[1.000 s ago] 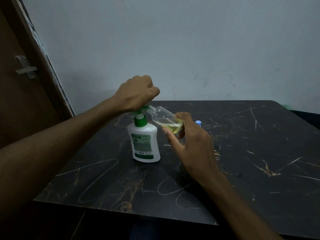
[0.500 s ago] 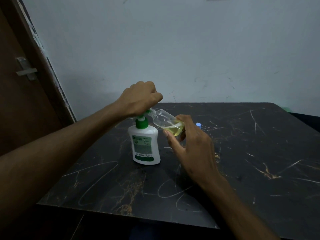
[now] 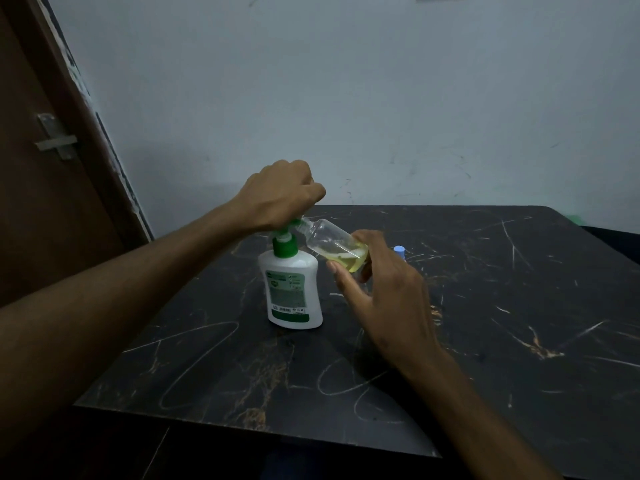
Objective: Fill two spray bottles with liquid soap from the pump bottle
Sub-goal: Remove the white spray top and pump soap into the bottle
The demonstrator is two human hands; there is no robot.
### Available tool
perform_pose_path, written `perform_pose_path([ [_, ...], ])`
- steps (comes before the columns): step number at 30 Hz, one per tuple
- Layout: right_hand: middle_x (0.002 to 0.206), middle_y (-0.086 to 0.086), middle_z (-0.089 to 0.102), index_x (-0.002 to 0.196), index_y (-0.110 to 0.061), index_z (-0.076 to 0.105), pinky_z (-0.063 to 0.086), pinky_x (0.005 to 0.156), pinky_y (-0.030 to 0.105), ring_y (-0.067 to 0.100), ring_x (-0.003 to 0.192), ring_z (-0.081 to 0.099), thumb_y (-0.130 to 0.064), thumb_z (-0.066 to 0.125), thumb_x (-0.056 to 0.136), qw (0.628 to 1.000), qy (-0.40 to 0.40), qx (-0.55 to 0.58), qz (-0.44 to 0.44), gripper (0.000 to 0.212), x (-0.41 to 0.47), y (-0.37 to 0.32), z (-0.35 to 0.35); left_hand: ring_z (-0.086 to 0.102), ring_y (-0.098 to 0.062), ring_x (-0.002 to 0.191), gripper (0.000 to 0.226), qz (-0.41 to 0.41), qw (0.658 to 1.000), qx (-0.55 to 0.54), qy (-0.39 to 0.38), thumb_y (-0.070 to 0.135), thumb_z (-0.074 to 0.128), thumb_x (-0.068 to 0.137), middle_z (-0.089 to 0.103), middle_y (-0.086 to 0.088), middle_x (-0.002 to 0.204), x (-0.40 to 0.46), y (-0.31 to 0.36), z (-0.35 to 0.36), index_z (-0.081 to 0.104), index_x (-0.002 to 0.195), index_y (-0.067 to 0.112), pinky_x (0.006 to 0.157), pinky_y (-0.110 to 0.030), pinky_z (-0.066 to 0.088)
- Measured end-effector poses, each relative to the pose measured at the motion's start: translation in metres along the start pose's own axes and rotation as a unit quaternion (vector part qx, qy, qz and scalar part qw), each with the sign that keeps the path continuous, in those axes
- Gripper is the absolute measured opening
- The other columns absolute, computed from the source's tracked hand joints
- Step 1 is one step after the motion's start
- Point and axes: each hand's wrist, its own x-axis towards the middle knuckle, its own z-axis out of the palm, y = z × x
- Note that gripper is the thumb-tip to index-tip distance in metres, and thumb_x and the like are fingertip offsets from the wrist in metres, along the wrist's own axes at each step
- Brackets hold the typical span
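A white pump bottle [image 3: 292, 292] with a green pump head stands upright on the black marble table [image 3: 485, 306]. My left hand [image 3: 280, 195] is a fist curled over the green pump head, pressing on it. My right hand [image 3: 381, 289] holds a small clear spray bottle [image 3: 329, 242] by its base, tilted with its open neck against the pump nozzle. Yellowish soap sits in the bottle's lower end. Behind my right hand a blue-topped small bottle [image 3: 399, 251] is mostly hidden.
A pale wall rises just behind the table. A brown door with a metal latch [image 3: 55, 140] is at the left. The table's near edge [image 3: 242, 427] runs across the bottom, and its right part shows only scratches.
The pump head has come up slightly under my left fist. The spray bottle stays at the nozzle. The camera has shifted a little.
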Motion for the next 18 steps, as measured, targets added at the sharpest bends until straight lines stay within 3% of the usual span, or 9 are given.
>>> perform_pose_path([
  [6, 0.096, -0.021, 0.056, 0.124, -0.029, 0.052, 0.055, 0.066, 0.026, 0.001, 0.079, 0.057, -0.046, 0.065, 0.098, 1.0, 0.004, 0.0, -0.003, 0.034, 0.001, 0.0002, -0.0006, 0.026, -0.021, 0.06, 0.031, 0.003, 1.0, 0.0, -0.009, 0.038, 0.044, 0.077, 0.032, 0.002, 0.059, 0.0016, 0.0031, 0.0013, 0.024, 0.062, 0.019, 0.057, -0.036, 0.021],
  [18, 0.094, -0.018, 0.059, 0.124, -0.028, 0.053, 0.055, 0.065, 0.029, 0.003, 0.077, 0.058, -0.046, 0.065, 0.098, 1.0, 0.013, 0.0, -0.008, 0.034, 0.0013, 0.0001, -0.0015, 0.031, -0.024, 0.061, 0.031, -0.014, 1.0, -0.008, -0.008, 0.04, 0.044, 0.076, 0.036, 0.0, 0.061, 0.0004, -0.0002, 0.0032, 0.026, 0.061, 0.02, 0.058, -0.038, 0.024],
])
